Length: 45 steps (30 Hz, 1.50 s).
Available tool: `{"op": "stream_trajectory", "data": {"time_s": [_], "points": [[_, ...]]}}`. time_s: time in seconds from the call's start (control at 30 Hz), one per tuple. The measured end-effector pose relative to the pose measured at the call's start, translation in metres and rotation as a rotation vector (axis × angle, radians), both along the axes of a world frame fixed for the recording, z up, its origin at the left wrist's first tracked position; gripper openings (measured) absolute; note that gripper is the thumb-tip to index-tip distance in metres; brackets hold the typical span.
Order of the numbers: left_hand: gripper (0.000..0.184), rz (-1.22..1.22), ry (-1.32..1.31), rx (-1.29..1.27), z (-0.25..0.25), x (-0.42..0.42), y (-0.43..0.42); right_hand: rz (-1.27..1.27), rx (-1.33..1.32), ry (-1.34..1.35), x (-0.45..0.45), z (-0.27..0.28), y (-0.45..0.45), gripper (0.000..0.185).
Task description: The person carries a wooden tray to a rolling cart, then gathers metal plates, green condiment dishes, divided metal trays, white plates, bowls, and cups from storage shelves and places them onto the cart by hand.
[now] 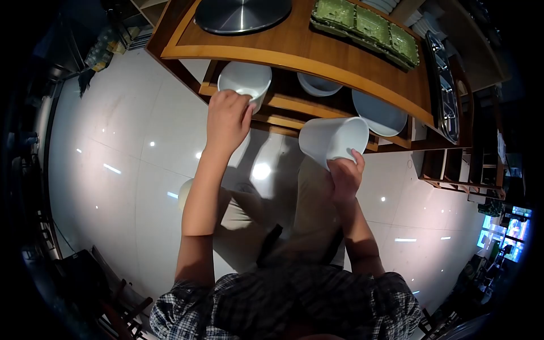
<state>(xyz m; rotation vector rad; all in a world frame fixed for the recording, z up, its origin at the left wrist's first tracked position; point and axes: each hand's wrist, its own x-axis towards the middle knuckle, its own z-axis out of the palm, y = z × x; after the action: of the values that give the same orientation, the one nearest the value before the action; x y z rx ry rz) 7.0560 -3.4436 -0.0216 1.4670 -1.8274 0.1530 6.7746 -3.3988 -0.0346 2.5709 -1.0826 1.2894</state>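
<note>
My left hand (228,118) grips the near rim of a white bowl (245,73), which sits at the left of the wooden cart's lower shelf. In my right hand (346,173) is a white bucket-like container (317,139), tilted on its side in front of the cart, its mouth turned to the right. The right fingers are closed over its rim. Behind it on the lower shelf stand another white bowl (320,85) and a wide pale bowl (381,116).
The wooden cart's top (283,48) carries a round metal lid (243,14), a green sectioned dish (368,28) and metal compartment trays (445,90). A wooden shelf unit (462,175) stands at the right. Glossy floor tiles (130,141) surround my legs.
</note>
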Motion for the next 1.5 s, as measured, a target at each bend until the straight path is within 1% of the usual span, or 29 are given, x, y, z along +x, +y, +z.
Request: {"op": "stream_trajectory", "data": {"time_s": [0.1,0.13,0.27,0.33,0.37,0.43,0.47,0.53,0.57,0.63,0.67,0.73,0.77,0.83,0.87,0.9,0.97,1.0,1.07,1.1,1.17,1.23,1.27,1.3,1.37,1.4,1.43,1.5], "points": [[0.016,0.052,0.015,-0.011,-0.009,0.009,-0.016,0.04,0.009,0.013,0.007,0.009,0.001,0.024],[0.017,0.066,0.033,0.028,-0.01,0.011,-0.019,0.063,0.021,0.02,0.008,0.011,0.002,0.025],[0.012,0.034,0.104,-0.034,-0.03,0.02,-0.03,0.06,0.022,0.03,0.014,0.009,0.005,0.026],[0.027,-0.038,0.13,-0.104,-0.035,0.024,-0.035,0.039,0.045,0.052,0.015,0.006,0.005,0.026],[0.027,-0.041,0.131,-0.104,-0.038,0.023,-0.035,0.036,0.045,0.052,0.016,0.004,0.006,0.026],[0.057,0.219,0.173,-0.182,-0.036,0.013,-0.033,0.022,0.126,0.064,0.016,0.001,0.007,0.026],[0.057,0.22,0.175,-0.183,-0.038,0.01,-0.034,0.023,0.125,0.066,0.016,-0.001,0.008,0.026],[0.079,0.306,0.356,-0.123,-0.046,0.006,-0.037,0.016,0.127,0.061,0.016,-0.004,0.01,0.026],[0.079,0.31,0.357,-0.124,-0.05,0.007,-0.04,0.02,0.127,0.062,0.015,-0.004,0.011,0.026],[0.084,0.33,0.402,0.176,-0.051,0.01,-0.046,0.018,0.113,0.053,0.015,-0.004,0.013,0.018],[0.084,0.332,0.401,0.175,-0.052,0.01,-0.047,0.02,0.112,0.052,0.015,-0.005,0.013,0.018],[0.088,0.244,0.485,0.338,-0.039,0.007,-0.047,0.005,0.099,0.014,0.012,-0.007,0.014,0.027],[0.088,0.243,0.483,0.341,-0.037,0.005,-0.043,0.003,0.102,0.013,0.01,-0.006,0.016,0.027],[0.084,0.198,0.094,-0.026,-0.033,-0.002,-0.029,-0.018,0.105,-0.042,0.004,0.001,0.017,0.014],[0.089,0.167,0.035,-0.028,-0.028,-0.005,-0.02,-0.017,0.107,-0.041,-0.002,0.006,0.018,0.014],[0.089,0.168,0.035,-0.026,-0.02,-0.009,-0.013,-0.035,0.082,-0.045,-0.009,0.01,0.021,0.013],[0.099,-0.013,0.036,-0.021,-0.009,-0.018,0.0,-0.054,0.061,-0.048,-0.013,0.02,0.022,0.011],[0.104,-0.069,0.08,-0.005,-0.007,-0.026,0.007,-0.061,0.047,-0.093,-0.014,0.026,0.022,0.011],[0.105,-0.117,0.133,0.03,-0.014,-0.043,0.019,-0.07,0.037,-0.131,-0.011,0.041,0.022,0.01],[0.105,-0.165,0.184,0.059,-0.018,-0.053,0.025,-0.055,0.09,-0.172,-0.006,0.05,0.02,0.011],[0.107,-0.124,0.186,0.1,-0.023,-0.073,0.035,-0.042,0.146,-0.208,0.0,0.054,0.016,0.012],[0.108,-0.154,0.206,0.021,-0.031,-0.082,0.041,0.022,0.172,-0.159,0.005,0.052,0.01,0.013],[0.105,-0.129,0.199,0.0,-0.033,-0.086,0.043,0.01,0.217,-0.092,0.007,0.055,0.007,0.014],[0.105,-0.127,0.196,0.007,-0.036,-0.086,0.046,0.012,0.224,-0.095,0.011,0.052,0.004,0.014],[0.099,-0.058,0.129,-0.036,-0.041,-0.086,0.045,0.032,0.198,-0.086,0.024,0.04,-0.008,0.023],[0.099,-0.059,0.127,-0.037,-0.041,-0.086,0.045,0.021,0.137,-0.097,0.029,0.036,-0.011,0.024],[0.097,-0.046,0.124,-0.058,-0.041,-0.087,0.044,0.021,0.136,-0.097,0.035,0.036,-0.009,0.024],[0.094,-0.033,0.122,-0.079,-0.044,-0.089,0.044,-0.122,0.36,0.019,0.045,0.039,-0.005,0.025]]}}
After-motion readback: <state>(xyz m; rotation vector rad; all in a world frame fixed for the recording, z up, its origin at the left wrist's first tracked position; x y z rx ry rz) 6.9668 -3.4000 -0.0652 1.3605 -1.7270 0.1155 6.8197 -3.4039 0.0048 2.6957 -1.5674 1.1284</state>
